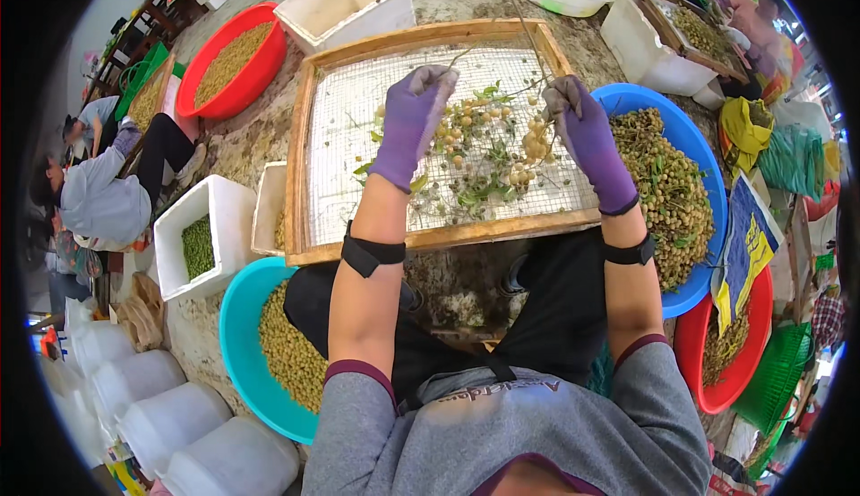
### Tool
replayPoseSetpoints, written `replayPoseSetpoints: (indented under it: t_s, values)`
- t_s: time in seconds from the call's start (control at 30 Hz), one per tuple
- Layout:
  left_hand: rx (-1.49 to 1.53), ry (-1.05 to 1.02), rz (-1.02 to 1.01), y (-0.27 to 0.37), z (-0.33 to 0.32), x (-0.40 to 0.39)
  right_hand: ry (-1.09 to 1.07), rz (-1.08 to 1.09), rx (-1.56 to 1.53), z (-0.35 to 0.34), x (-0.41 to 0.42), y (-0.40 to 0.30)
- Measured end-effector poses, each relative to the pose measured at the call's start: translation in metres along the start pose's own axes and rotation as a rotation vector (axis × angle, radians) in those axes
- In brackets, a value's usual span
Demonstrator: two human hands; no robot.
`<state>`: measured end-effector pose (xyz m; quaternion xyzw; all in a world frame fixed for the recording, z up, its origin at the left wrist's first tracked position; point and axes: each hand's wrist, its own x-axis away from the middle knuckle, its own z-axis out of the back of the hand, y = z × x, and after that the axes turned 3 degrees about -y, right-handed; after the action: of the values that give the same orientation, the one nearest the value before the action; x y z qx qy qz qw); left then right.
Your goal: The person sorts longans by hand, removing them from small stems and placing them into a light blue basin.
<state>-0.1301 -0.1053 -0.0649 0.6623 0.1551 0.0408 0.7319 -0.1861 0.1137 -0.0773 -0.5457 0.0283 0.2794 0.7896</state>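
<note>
Across my lap and just ahead lies a wooden-framed wire-mesh screen (336,180). Loose round tan fruits (463,119), green leaves (494,153) and bits of stem are scattered over its mesh. My left hand (418,123), in a purple knit glove with greyish fingertips, pinches a thin twig (463,52) above the screen. My right hand (588,133), gloved alike, grips a thin stem near the screen's right side. A bunch of tan fruits (536,141) hangs just left of that hand. The fingers hide where each stem is held.
At right stands a blue basin (715,160) heaped with fruit bunches; a red basin (759,348) is beyond it. A turquoise basin (235,335) of loose fruits sits at left. White foam boxes (232,214), another red basin (275,59) and seated people (107,193) surround the spot.
</note>
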Motion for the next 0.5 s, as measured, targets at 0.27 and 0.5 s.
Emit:
replayPoseSetpoints:
  t_s: [0.27,0.5]
  values:
    - [0.292,-0.363,0.155,-0.009,-0.006,0.008,0.296,0.125,0.438,-0.038,0.010,-0.003]
    - [0.018,-0.431,-0.061,0.009,-0.018,0.014,-0.223,-0.282,-0.208,-0.057,0.025,-0.031]
